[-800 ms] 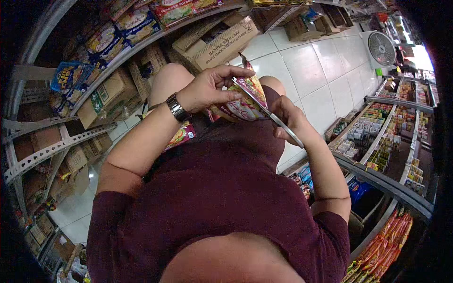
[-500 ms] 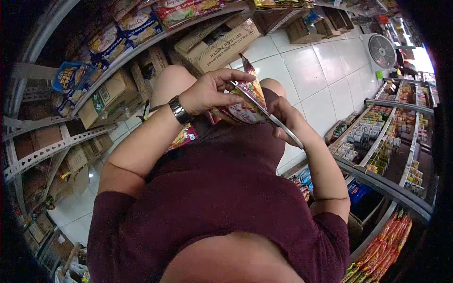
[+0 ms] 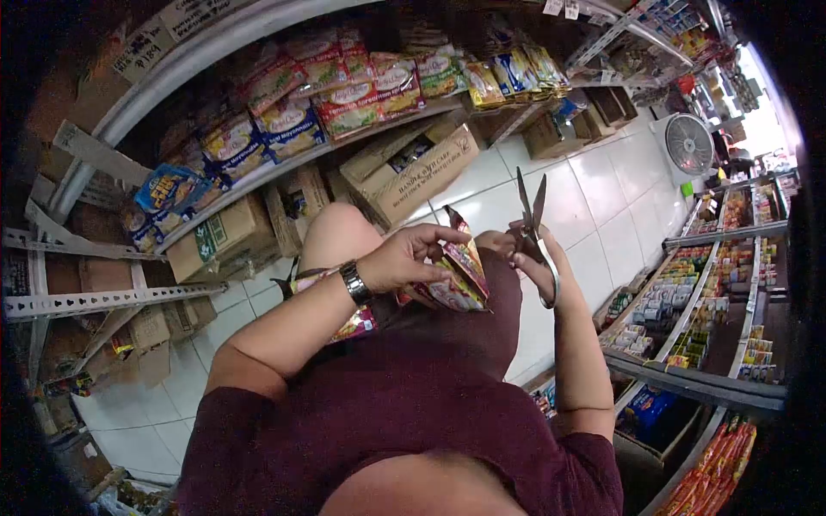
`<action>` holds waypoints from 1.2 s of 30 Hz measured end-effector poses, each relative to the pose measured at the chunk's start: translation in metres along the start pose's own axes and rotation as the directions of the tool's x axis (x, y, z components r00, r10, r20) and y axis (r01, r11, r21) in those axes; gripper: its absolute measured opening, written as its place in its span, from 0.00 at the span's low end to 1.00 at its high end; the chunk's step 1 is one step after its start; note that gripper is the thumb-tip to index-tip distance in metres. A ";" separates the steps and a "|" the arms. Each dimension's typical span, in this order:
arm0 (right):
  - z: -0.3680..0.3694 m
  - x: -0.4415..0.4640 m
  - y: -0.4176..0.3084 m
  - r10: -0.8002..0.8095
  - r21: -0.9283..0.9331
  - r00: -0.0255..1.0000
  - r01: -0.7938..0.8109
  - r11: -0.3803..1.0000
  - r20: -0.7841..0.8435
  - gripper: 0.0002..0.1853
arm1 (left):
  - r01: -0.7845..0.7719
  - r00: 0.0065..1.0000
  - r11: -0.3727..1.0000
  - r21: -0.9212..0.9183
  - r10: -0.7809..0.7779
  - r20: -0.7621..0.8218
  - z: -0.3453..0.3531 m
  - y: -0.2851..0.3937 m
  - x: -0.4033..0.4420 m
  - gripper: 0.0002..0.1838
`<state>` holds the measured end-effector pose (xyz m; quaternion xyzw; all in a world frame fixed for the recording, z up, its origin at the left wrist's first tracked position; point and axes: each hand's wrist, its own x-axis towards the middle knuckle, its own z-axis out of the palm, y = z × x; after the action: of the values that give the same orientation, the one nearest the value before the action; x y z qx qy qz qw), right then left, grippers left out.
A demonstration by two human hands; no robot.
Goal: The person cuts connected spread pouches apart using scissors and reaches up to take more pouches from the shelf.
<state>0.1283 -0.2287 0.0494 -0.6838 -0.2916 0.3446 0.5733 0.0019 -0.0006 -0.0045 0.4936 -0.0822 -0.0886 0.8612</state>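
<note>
My left hand (image 3: 411,258), with a metal watch on the wrist, is closed on a printed sachet pouch (image 3: 465,284) above my lap. The pouch's top edge stands up past my fingers, and its lower corner hangs towards my right thigh. To the right of it, my right hand (image 3: 544,258) is wrapped round the handles of a pair of scissors (image 3: 532,202). Their dark blades point away from me, spread apart and clear of the pouch. Partly hidden under my left forearm, another colourful packet (image 3: 357,325) lies on my lap.
Ahead, a shelf carries rows of spread and mayonnaise pouches (image 3: 348,107). Beneath it stand cardboard boxes (image 3: 413,172) on white floor tiles (image 3: 551,181). Shelves of cans and small goods (image 3: 667,297) line the right side, with a fan (image 3: 688,144) farther back.
The scissors have come away from the pouch's edge to the right, and their blades now point forward and stand apart. My left hand still grips the pouch. The view has tilted up.
</note>
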 end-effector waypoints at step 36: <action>0.030 0.262 0.265 0.173 0.162 0.837 -0.103 0.981 -0.519 0.22 | -0.052 0.962 0.937 -0.346 -0.045 -0.269 -0.032 -0.022 0.007 0.32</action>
<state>0.2606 -0.0492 -0.2505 -0.7335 -0.0492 0.2007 0.6475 0.0143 0.0134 -0.0395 0.3400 0.0531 -0.0315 0.9384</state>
